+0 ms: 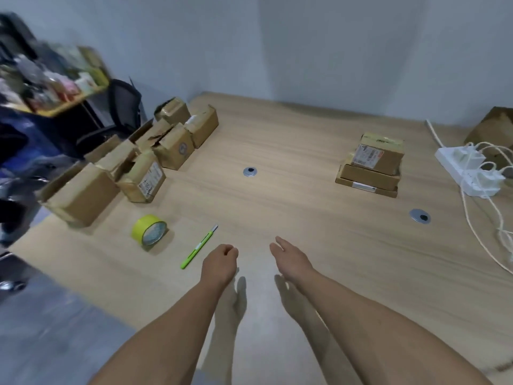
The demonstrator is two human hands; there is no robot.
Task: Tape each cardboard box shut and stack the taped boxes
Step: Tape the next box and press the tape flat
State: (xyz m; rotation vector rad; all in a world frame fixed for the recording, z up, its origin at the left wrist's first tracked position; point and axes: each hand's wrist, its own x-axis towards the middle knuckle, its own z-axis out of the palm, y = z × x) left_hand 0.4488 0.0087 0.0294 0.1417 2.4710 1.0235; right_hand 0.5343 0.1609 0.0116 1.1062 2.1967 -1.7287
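So the left grip [220, 263] is staying... nope, just clenching on nothing, the right grip [290, 257] is hanging released, both hovering over open tabletop [277, 140]. The tape roll [150, 232] is sitting left of them past the cutter [199, 247]; loose boxes [144, 159] crowding the far-left edge, stack [370, 165] sitting far right.

blurred shelf clutter [50, 84] at left, brown box [495, 129] partly beyond right edge

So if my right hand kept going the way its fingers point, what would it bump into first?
Mostly bare table at first. The right hand would pass left of the round metal cap, then probably bump the far boxes of the left group; depth is hard to judge.
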